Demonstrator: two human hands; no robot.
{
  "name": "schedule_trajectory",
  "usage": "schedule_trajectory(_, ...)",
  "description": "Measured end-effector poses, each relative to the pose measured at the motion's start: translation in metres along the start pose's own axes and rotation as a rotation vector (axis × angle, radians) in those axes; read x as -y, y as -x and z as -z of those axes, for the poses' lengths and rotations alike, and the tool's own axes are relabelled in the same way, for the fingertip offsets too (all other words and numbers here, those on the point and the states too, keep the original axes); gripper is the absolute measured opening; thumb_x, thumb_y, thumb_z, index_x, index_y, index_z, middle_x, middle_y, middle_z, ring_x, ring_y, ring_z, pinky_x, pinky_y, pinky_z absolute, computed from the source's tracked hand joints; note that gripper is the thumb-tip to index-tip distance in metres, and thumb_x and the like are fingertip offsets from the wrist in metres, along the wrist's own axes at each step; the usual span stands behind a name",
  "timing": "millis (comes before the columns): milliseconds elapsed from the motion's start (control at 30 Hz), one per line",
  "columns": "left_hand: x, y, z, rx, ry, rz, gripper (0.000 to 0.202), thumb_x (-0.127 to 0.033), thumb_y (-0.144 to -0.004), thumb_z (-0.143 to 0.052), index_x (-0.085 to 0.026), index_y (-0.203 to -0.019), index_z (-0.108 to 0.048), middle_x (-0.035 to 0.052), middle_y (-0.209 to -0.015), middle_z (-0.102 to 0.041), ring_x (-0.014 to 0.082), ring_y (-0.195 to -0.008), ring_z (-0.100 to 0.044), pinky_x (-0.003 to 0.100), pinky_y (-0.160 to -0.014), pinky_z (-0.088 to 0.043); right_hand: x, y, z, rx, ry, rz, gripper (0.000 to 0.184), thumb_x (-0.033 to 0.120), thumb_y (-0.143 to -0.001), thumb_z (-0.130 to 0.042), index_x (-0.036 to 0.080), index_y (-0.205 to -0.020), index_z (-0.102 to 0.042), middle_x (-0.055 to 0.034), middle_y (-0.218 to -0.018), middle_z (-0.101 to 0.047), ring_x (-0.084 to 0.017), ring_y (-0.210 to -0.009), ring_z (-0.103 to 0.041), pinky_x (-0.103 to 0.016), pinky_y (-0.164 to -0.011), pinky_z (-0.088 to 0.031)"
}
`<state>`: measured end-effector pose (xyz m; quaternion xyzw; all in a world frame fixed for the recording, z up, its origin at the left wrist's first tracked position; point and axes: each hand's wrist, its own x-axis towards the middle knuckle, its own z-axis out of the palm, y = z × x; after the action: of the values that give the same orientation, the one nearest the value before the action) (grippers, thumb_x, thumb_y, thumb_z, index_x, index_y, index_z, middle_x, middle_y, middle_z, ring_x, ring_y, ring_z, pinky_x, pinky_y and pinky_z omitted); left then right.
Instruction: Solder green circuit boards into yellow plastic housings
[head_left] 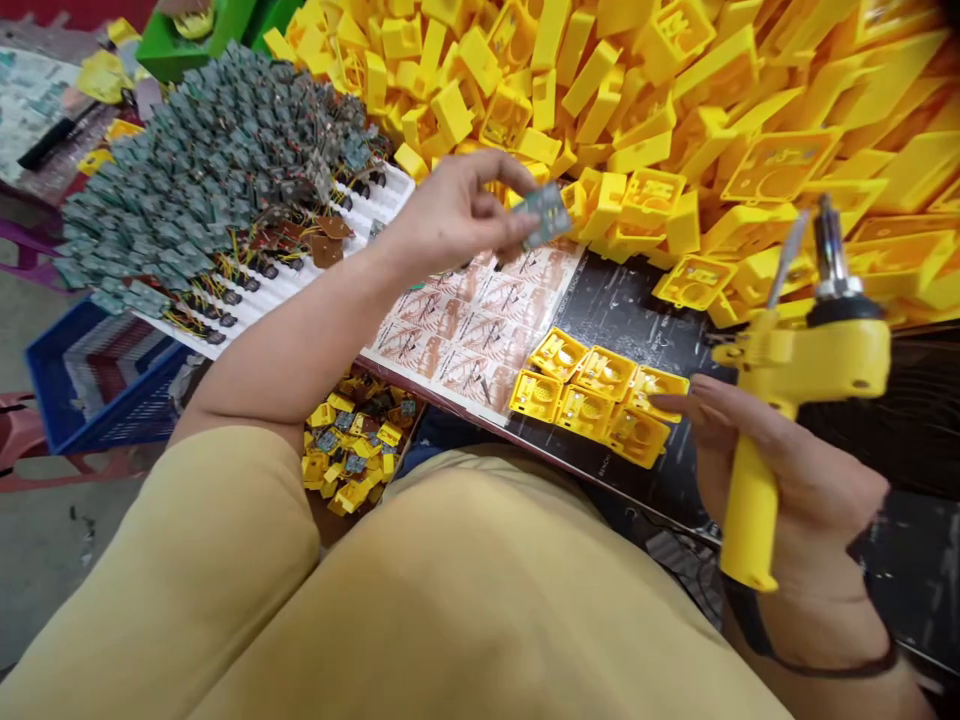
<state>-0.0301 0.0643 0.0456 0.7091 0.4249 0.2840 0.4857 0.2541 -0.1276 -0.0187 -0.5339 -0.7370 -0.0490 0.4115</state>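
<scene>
My left hand (480,205) pinches a small grey-green circuit board (546,215) between thumb and fingers, above the table's far side. In my right hand (795,470) is a yellow soldering gun (757,490), its metal tip pointing up and away from me. One finger of that hand reaches out to the edge of an open yellow plastic case (654,388). That case belongs to a block of several yellow cases (585,412) set in two rows, open sides up. Part of my right hand's grip is hidden behind the gun's handle.
A large heap of yellow cases (600,90) covers the table's back. Many wired circuit boards (217,170) stand packed on a white ribbed sheet (270,300) at left. Below the table edge sits a box of yellow parts (352,440); a blue crate (105,380) is further left.
</scene>
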Motion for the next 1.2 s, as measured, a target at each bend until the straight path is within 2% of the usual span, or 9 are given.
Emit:
schedule_trajectory(100,0.001,0.016,-0.03,0.25,0.131,0.112,0.045,-0.031,-0.084,-0.085,-0.017,-0.123,-0.066,-0.0038,-0.061,-0.067,0.0171,-0.063,-0.072,0.034,-0.069,-0.057,0.018,-0.024,-0.012,0.088,-0.073,0.147,0.035,0.02,-0.091,-0.078,0.026,-0.123,-0.064,-0.0084,-0.129,-0.07,-0.022,-0.112,-0.072,-0.027,-0.092,-0.062)
schedule_trajectory(167,0.007,0.024,-0.048,0.36,0.249,0.185,0.049,-0.035,-0.081,-0.088,-0.018,-0.122,-0.067,-0.0018,-0.062,-0.068,0.0178,-0.062,-0.072,0.034,-0.066,-0.057,0.029,-0.039,-0.02,0.135,-0.1,0.218,0.039,0.025,-0.093,-0.078,0.024,-0.127,-0.059,-0.0112,-0.134,-0.068,-0.022,-0.114,-0.071,-0.029,-0.093,-0.062)
schedule_trajectory(333,0.022,0.041,-0.054,0.49,0.709,0.3,0.045,-0.045,-0.085,-0.083,-0.019,-0.119,-0.069,0.0046,-0.077,-0.078,0.0172,-0.069,-0.076,0.031,-0.069,-0.06,0.043,-0.051,-0.032,0.012,-0.054,0.222,0.024,0.02,-0.093,-0.077,0.023,-0.111,-0.061,0.0048,-0.081,-0.072,-0.011,-0.064,-0.069,-0.018,-0.061,-0.054)
schedule_trajectory(500,0.029,0.061,-0.047,0.364,0.782,0.248,0.043,-0.033,-0.071,-0.096,-0.019,-0.108,-0.08,0.0062,-0.098,-0.082,0.0158,-0.096,-0.077,0.028,-0.092,-0.058,0.049,-0.047,-0.034,-0.038,-0.092,0.07,0.021,0.019,-0.095,-0.074,0.024,-0.109,-0.059,0.0034,-0.086,-0.073,-0.013,-0.066,-0.071,-0.019,-0.06,-0.057)
schedule_trajectory(633,0.031,0.072,-0.07,0.153,0.708,0.142,0.041,-0.043,-0.071,-0.095,-0.019,-0.103,-0.083,0.0024,-0.091,-0.08,0.0096,-0.083,-0.071,0.022,-0.082,-0.055,0.055,-0.045,-0.037,-0.064,-0.137,0.015,0.024,0.02,-0.093,-0.077,0.024,-0.108,-0.059,0.0054,-0.084,-0.074,-0.013,-0.066,-0.072,-0.017,-0.06,-0.058)
schedule_trajectory(767,0.027,0.073,-0.091,-0.071,0.832,0.101,0.043,-0.051,-0.068,-0.096,-0.021,-0.095,-0.081,-0.0023,-0.083,-0.076,0.0062,-0.074,-0.066,0.02,-0.078,-0.054,0.06,-0.043,-0.041,-0.065,-0.148,-0.023,0.023,0.019,-0.092,-0.077,0.023,-0.106,-0.059,0.0048,-0.085,-0.073,-0.013,-0.068,-0.072,-0.016,-0.062,-0.059)
schedule_trajectory(900,0.023,0.072,-0.093,-0.01,1.047,0.197,0.06,-0.041,-0.059,-0.102,-0.024,-0.11,-0.075,-0.0072,-0.073,-0.072,0.0054,-0.068,-0.064,0.021,-0.076,-0.053,0.06,-0.039,-0.043,-0.109,-0.162,-0.062,0.023,0.022,-0.092,-0.078,0.022,-0.105,-0.06,0.0016,-0.089,-0.073,-0.015,-0.07,-0.073,-0.017,-0.061,-0.059)
schedule_trajectory(1000,0.023,0.072,-0.094,0.036,1.088,0.244,0.048,-0.043,-0.059,-0.101,-0.021,-0.095,-0.078,-0.005,-0.076,-0.074,0.0041,-0.067,-0.061,0.02,-0.074,-0.051,0.058,-0.037,-0.043,-0.141,-0.177,-0.067,0.025,0.022,-0.09,-0.08,0.022,-0.106,-0.06,0.0009,-0.093,-0.073,-0.015,-0.069,-0.073,-0.016,-0.061,-0.059)
schedule_trajectory(1200,0.019,0.07,-0.105,-0.14,0.965,0.128,0.039,-0.048,-0.054,-0.102,-0.023,-0.076,-0.082,-0.0031,-0.081,-0.077,0.0068,-0.078,-0.065,0.021,-0.079,-0.051,0.058,-0.035,-0.046,-0.12,-0.193,-0.03,0.025,0.017,-0.09,-0.078,0.022,-0.106,-0.06,0.0039,-0.084,-0.072,-0.013,-0.065,-0.071,-0.017,-0.064,-0.059)
